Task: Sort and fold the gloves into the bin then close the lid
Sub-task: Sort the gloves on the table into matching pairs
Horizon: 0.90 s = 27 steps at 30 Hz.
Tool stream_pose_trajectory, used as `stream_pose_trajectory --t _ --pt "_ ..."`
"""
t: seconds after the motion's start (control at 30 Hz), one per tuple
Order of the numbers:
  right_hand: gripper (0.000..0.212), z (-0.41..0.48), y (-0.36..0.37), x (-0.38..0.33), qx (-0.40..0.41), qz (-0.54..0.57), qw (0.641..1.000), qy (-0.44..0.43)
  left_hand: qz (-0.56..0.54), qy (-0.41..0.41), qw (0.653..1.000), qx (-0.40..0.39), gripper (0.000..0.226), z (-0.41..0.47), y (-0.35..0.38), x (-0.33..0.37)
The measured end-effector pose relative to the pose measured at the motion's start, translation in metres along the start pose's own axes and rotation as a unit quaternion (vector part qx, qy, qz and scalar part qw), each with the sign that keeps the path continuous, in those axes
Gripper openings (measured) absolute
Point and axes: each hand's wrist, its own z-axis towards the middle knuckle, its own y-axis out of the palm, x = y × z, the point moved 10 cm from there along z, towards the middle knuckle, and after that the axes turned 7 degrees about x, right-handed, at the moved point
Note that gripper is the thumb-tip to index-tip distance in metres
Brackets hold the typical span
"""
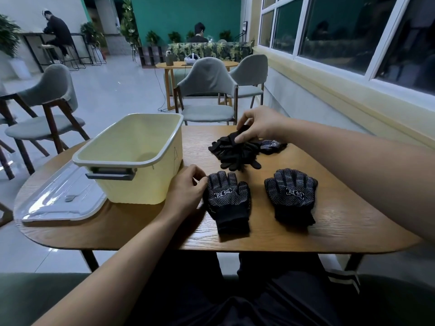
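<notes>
Two black dotted gloves lie flat on the wooden table (329, 231): a left glove (227, 201) and a right glove (292, 196), palms up with white labels. My left hand (188, 189) pinches the thumb edge of the left glove. Further back a pile of black gloves (237, 154) is heaped together, and my right hand (256, 125) pinches one glove at its top. The pale yellow bin (131, 158) stands open and empty at the left of the gloves. Its clear lid (61, 198) lies flat on the table to the bin's left.
Grey chairs (207, 90) stand behind the table and at the left (44, 107). A wall with windows (353, 31) runs along the right. Another round table (195, 64) sits further back. Two people sit far off.
</notes>
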Motion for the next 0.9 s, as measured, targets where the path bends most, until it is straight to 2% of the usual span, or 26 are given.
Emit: stream_pose_trajectory --t 0.17,0.5,0.57,0.73,0.9 --pt "0.060 -0.008 -0.002 0.002 -0.008 -0.115 0.993 -0.014 -0.005 -0.003 1.000 0.003 0.012 0.001 0.000 -0.002" --pt "0.064 -0.013 -0.010 0.006 -0.014 -0.116 0.993 -0.005 -0.012 -0.005 1.000 0.004 0.016 0.002 0.002 -0.004" --pt "0.057 -0.013 -0.011 0.006 -0.004 -0.123 0.992 -0.013 -0.015 -0.006 1.000 0.003 0.016 0.002 0.002 -0.005" --pt "0.018 -0.006 -0.020 0.001 0.053 -0.113 0.991 -0.052 -0.014 -0.002 1.000 0.000 0.015 0.002 0.002 -0.005" --pt "0.018 -0.012 -0.034 -0.005 0.051 -0.042 0.997 -0.048 -0.013 -0.002 1.000 0.001 0.014 0.002 0.002 -0.005"
